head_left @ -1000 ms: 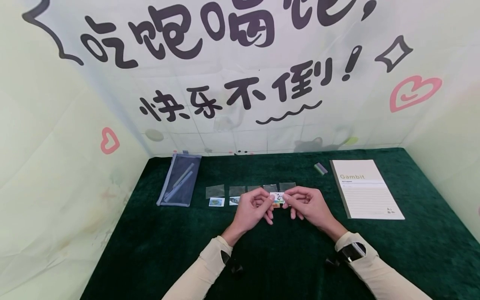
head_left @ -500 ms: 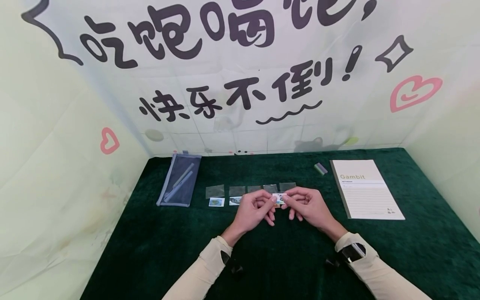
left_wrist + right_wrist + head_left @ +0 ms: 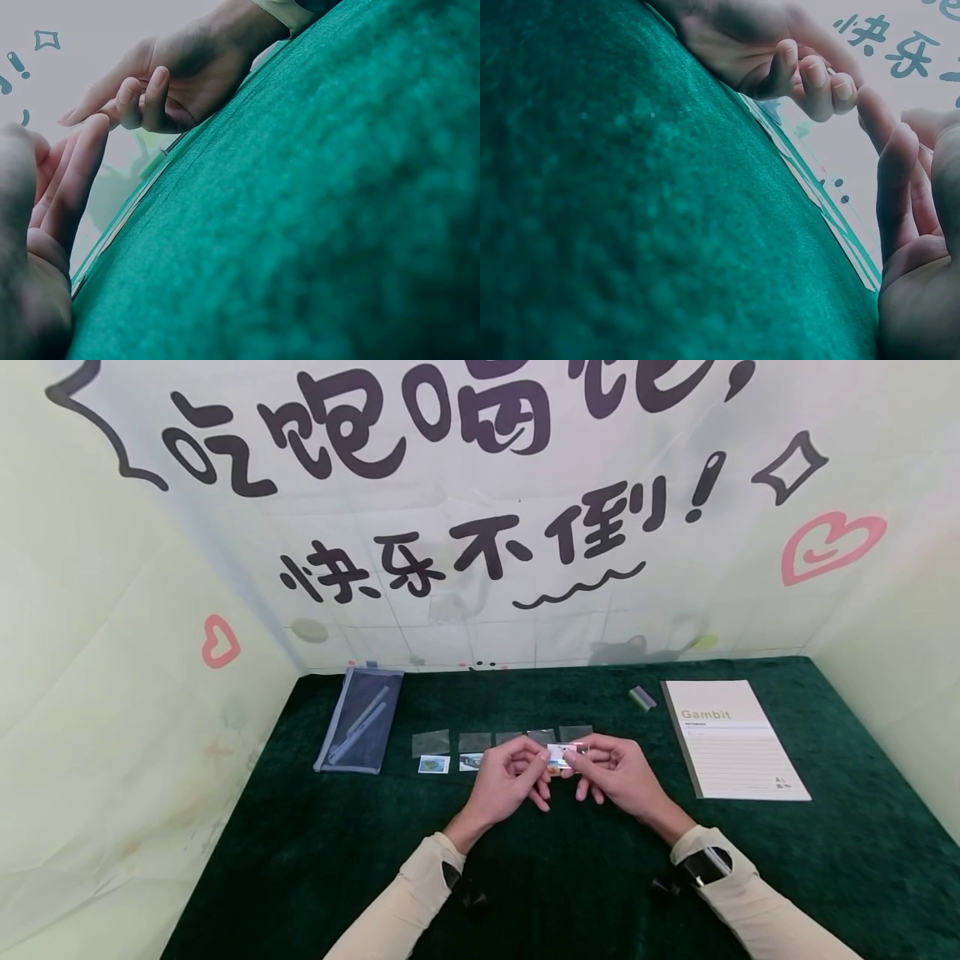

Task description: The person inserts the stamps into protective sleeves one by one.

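Observation:
A small stamp-like picture card point(image 3: 557, 753) is held up between both hands over the dark green cloth point(image 3: 570, 893). The left hand point(image 3: 510, 774) pinches its left end between thumb and index finger. At the other end the right hand point(image 3: 617, 774) pinches it, and a shiny clear plastic edge point(image 3: 582, 747) shows past the right thumb. Under the hands lies an orange picture card point(image 3: 556, 772), partly hidden. Both wrist views show the fingertips of the two hands nearly meeting, the other fingers loosely curled; the card is hidden there.
Several clear plastic sleeves point(image 3: 431, 744) lie in a row behind the hands. In front of them are a blue-green card point(image 3: 433, 764) and another picture card point(image 3: 470, 762). A mesh zip pouch point(image 3: 362, 718) lies left, a notebook point(image 3: 738, 739) right, and a small purple-green block point(image 3: 642, 697) behind.
The held card has shifted slightly right between the fingers. Clear plastic now shows beyond the right thumb. Both arms stay almost where they were.

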`<state>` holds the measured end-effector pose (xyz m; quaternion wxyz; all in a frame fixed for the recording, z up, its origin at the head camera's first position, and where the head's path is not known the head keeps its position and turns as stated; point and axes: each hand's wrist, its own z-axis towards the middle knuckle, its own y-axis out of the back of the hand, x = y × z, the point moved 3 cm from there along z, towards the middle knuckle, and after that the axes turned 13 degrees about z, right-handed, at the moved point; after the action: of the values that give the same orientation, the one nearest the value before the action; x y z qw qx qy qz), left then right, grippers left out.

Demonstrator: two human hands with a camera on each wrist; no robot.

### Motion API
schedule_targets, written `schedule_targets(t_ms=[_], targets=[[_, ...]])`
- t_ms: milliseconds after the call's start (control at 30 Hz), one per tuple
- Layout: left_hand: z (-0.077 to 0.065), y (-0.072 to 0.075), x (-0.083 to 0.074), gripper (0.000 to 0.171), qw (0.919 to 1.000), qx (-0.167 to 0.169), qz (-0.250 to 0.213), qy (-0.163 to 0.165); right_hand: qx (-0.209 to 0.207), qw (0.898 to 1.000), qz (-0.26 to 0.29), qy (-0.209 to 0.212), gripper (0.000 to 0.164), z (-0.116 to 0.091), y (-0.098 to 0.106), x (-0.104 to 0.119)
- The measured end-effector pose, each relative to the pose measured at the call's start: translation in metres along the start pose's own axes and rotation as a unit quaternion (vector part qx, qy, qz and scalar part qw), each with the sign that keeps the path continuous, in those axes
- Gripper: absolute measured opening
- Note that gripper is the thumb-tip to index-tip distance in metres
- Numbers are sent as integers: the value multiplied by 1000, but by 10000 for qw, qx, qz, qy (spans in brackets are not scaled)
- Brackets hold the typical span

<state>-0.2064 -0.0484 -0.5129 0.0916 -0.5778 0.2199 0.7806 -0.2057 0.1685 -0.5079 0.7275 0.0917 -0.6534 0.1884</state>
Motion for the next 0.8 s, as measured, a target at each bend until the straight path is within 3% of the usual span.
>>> schedule_targets(t_ms=[800], targets=[[0,-2,2,22,9995,298,27,115,154,9999,-66,-5,22,1,-2,-2]])
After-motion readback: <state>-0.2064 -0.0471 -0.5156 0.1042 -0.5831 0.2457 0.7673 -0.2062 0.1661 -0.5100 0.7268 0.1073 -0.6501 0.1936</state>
